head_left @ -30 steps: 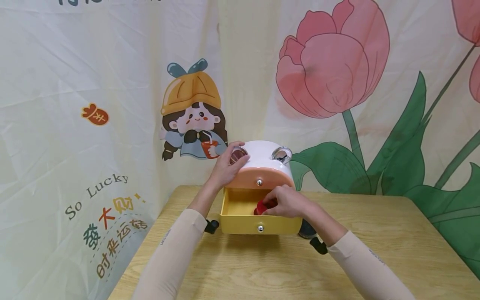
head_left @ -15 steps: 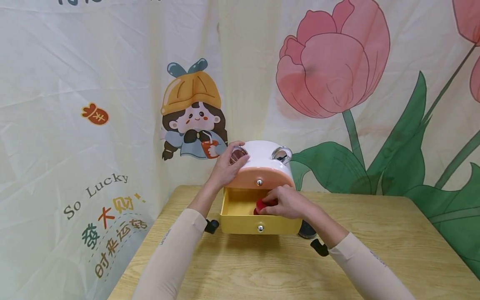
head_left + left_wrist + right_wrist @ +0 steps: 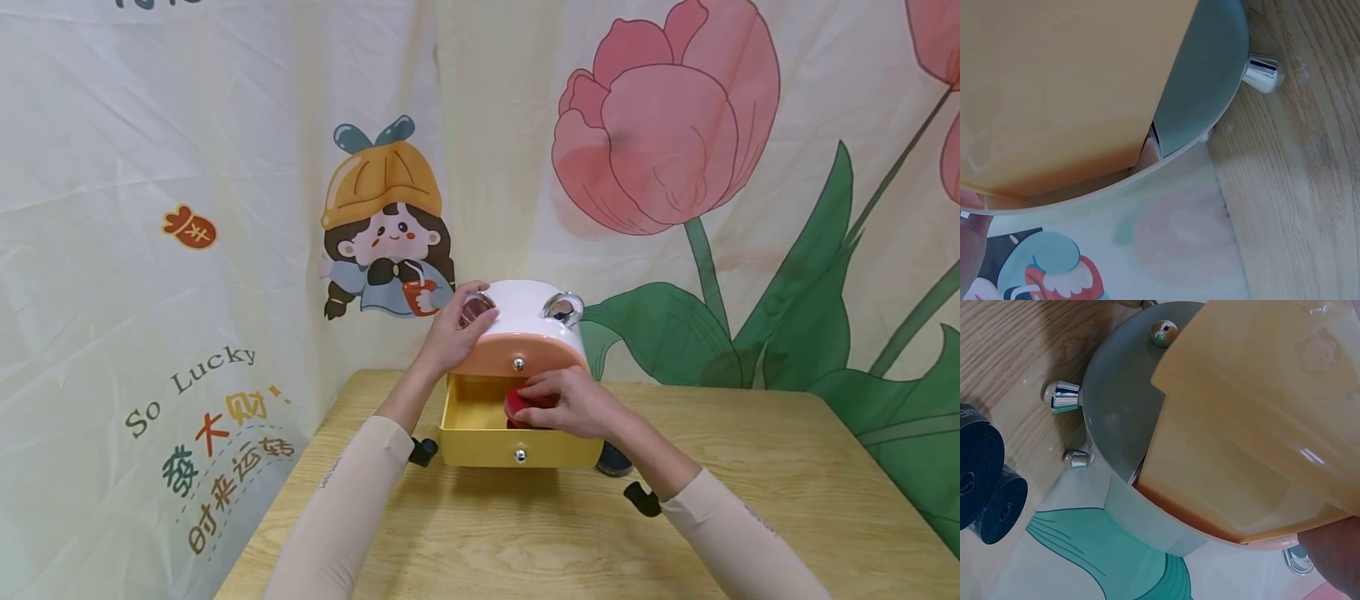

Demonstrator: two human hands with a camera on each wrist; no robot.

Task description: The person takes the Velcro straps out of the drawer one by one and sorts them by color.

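Observation:
A small frog-like cabinet (image 3: 522, 302) with a white top stands against the cloth. Its yellow drawer (image 3: 480, 448) is pulled out below a peach drawer (image 3: 491, 358). My left hand (image 3: 453, 333) grips the cabinet's upper left corner around a chrome ring, thumb in front; only a bit of this hand shows in the left wrist view. Inside the yellow drawer my right hand (image 3: 573, 402) pinches a red round thing (image 3: 516, 403) between thumb and fingers. The drawer's front wall hides its lower part, and the fingers cover its right side.
Dark blue rolls (image 3: 982, 475) stand on the wooden table (image 3: 495, 542) just right of the cabinet. Under the yellow drawer is a grey-green drawer (image 3: 1122, 381) with a silver knob (image 3: 1164, 333). The printed cloth (image 3: 510, 167) hangs close behind.
The red round thing has risen slightly and turned, showing more of its face. My right fingers have spread wider around it. The left hand stays on the cabinet.

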